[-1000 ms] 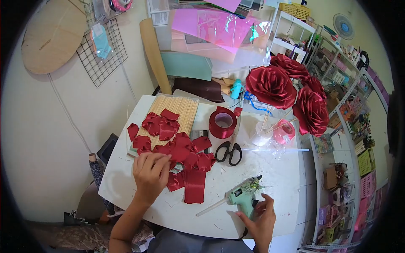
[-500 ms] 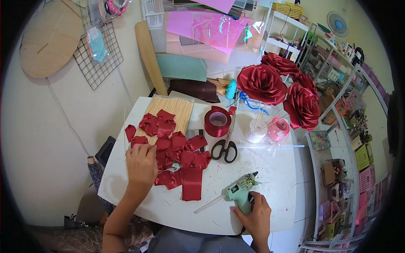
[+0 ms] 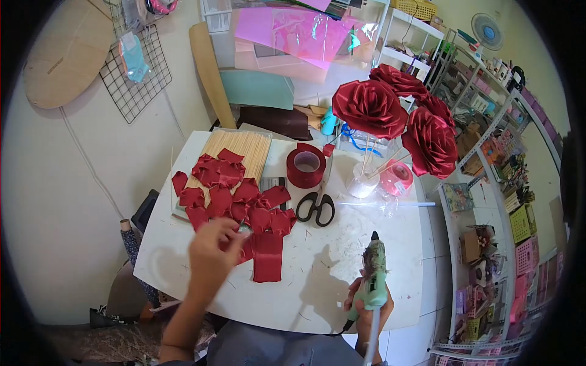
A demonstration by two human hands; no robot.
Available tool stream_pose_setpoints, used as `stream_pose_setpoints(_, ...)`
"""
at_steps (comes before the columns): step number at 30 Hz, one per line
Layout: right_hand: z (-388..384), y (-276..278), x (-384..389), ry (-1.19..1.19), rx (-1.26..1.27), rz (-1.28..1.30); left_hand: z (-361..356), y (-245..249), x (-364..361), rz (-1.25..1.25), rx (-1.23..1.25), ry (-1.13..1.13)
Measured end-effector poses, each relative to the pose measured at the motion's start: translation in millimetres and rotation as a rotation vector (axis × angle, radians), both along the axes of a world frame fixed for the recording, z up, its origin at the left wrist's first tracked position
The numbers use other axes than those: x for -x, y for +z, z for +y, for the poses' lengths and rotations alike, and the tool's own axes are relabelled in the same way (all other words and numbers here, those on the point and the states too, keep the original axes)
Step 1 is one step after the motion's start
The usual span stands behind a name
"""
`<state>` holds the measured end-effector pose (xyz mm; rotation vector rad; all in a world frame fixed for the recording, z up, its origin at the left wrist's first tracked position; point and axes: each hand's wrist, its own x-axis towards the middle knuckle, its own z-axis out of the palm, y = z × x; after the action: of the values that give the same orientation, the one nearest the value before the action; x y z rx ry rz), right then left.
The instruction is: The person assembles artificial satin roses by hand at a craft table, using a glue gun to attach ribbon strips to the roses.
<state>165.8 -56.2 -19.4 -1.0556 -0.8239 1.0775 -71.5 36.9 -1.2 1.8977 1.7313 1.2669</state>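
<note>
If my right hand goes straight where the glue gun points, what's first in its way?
Probably the clear stick lying on the table beyond the glue gun; the right hand looks raised, so it might pass over.

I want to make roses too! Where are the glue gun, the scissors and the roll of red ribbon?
glue gun (image 3: 373,268): head view, on its green body.
scissors (image 3: 318,201): head view, where the blades cross.
roll of red ribbon (image 3: 303,179): head view, on its red outer wall.
</note>
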Motion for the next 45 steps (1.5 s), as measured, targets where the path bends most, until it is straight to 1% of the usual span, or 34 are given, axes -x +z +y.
stream_pose_setpoints(1,-1,1,3,0.001,0.008,0.057,-7,0,-12,0.0,0.007,0.0)
stream_pose_setpoints(2,-1,2,5,0.003,0.011,0.113,-12,1,-25,0.137,0.039,0.016)
stream_pose_setpoints(3,-3,1,4,0.004,0.009,0.112,-16,1,-31,0.276,0.066,0.033)
stream_pose_setpoints(4,-5,0,3,0.034,0.03,0.122,-18,-6,-32,0.276,0.061,0.034)
stream_pose_setpoints(6,-4,1,1,0.06,0.041,0.131,-15,-21,-35,0.387,0.036,0.07)
stream_pose_setpoints(7,-5,4,0,0.052,0.083,0.139,-16,-20,-34,0.315,0.114,0.072)
stream_pose_setpoints(8,-6,5,0,0.045,0.132,0.15,-15,-21,-32,0.319,0.117,0.068)
stream_pose_setpoints(10,-6,4,1,0.044,0.135,0.178,-15,-25,-27,0.178,0.131,0.045)
stream_pose_setpoints(12,-6,7,4,-0.001,0.184,0.115,-14,-28,-25,0.161,0.137,0.044)
stream_pose_setpoints(14,-5,8,6,0.0,0.181,0.112,-13,-29,-23,0.14,0.137,0.042)
stream_pose_setpoints(16,-5,8,6,0.001,0.179,0.107,-13,-30,-22,0.19,0.043,0.045)
stream_pose_setpoints(17,-5,7,5,0.01,0.182,0.088,-12,-28,-22,0.19,0.042,0.042)
stream_pose_setpoints(19,-5,7,5,0.012,0.186,0.076,-12,-21,-22,0.063,0.013,0.013)
stream_pose_setpoints(20,-6,6,4,0.045,0.192,0.068,-13,-17,-23,0.069,0.014,0.006)
stream_pose_setpoints(22,-7,5,2,0.068,0.197,0.069,-14,-6,-31,-0.508,0.113,0.002)
stream_pose_setpoints(23,-7,5,0,0.139,0.185,0.064,-16,1,-33,-0.502,0.114,-0.008)
stream_pose_setpoints(24,-7,6,-1,0.211,0.172,0.059,-18,8,-35,-0.602,0.158,-0.085)
stream_pose_setpoints(25,-7,9,-1,0.213,0.218,0.052,-18,12,-37,-0.702,0.202,-0.163)
stream_pose_setpoints(26,-8,7,-3,0.205,0.215,0.056,-18,11,-41,-0.698,0.203,-0.17)
stream_pose_setpoints(28,-9,3,-7,0.268,0.239,-0.077,-20,6,-49,-0.693,0.07,-0.344)
stream_pose_setpoints(29,-9,8,-5,0.259,0.252,-0.07,-18,4,-49,-0.449,-0.023,-0.38)
stream_pose_setpoints(30,-9,6,-6,0.25,0.251,-0.07,-19,8,-53,-0.45,-0.023,-0.389)
stream_pose_setpoints(32,-9,0,-7,0.309,0.269,-0.302,-23,21,-63,-0.154,-0.061,-0.341)
stream_pose_setpoints(33,-8,0,-8,0.319,0.257,-0.332,-25,22,-65,-0.153,0.006,-0.341)
stream_pose_setpoints(34,-7,1,-7,0.31,0.257,-0.329,-25,23,-67,-0.151,0.006,-0.35)
stream_pose_setpoints(36,-2,5,-2,0.252,0.127,-0.311,-25,24,-70,-0.151,-0.057,-0.385)
stream_pose_setpoints(38,0,13,-2,0.265,0.126,-0.346,-26,20,-68,-0.102,-0.021,-0.426)
stream_pose_setpoints(40,0,15,-2,0.282,0.123,-0.383,-27,12,-68,-0.23,0.005,-0.431)
stream_pose_setpoints(41,0,15,-1,0.281,0.143,-0.394,-28,14,-68,-0.23,0.005,-0.432)
stream_pose_setpoints(43,0,15,-1,0.282,0.162,-0.408,-29,19,-68,-0.267,0.109,-0.469)
stream_pose_setpoints(45,0,13,-1,0.284,0.171,-0.398,-29,21,-68,-0.265,0.115,-0.458)
